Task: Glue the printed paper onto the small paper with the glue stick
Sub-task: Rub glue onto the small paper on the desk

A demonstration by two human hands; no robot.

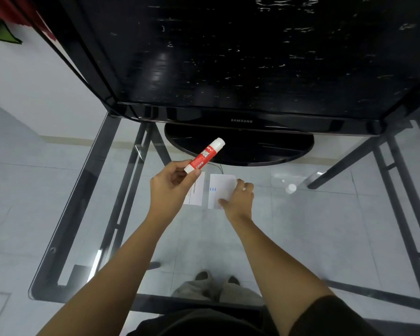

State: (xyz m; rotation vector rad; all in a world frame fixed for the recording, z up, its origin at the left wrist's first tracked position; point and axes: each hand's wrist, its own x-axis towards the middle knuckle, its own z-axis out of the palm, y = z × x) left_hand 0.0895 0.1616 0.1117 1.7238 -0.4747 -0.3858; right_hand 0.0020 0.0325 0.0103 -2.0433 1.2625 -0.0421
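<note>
My left hand [170, 187] grips a red glue stick [204, 155] by its lower white end, tilted up and to the right above the glass table [301, 238]. Two small papers lie side by side on the glass. The left paper [197, 192] carries printed text and is partly hidden by my left hand. The right paper [220, 187] is white with faint blue marks. My right hand [238, 200] holds this paper at its right edge, thumb on top and fingertips at its far corner.
A black Samsung monitor [245, 57] on a round stand [238, 147] fills the back of the table, just behind the papers. A small white round cap [291, 189] lies on the glass to the right. The table's dark metal frame [66, 214] shows through the glass.
</note>
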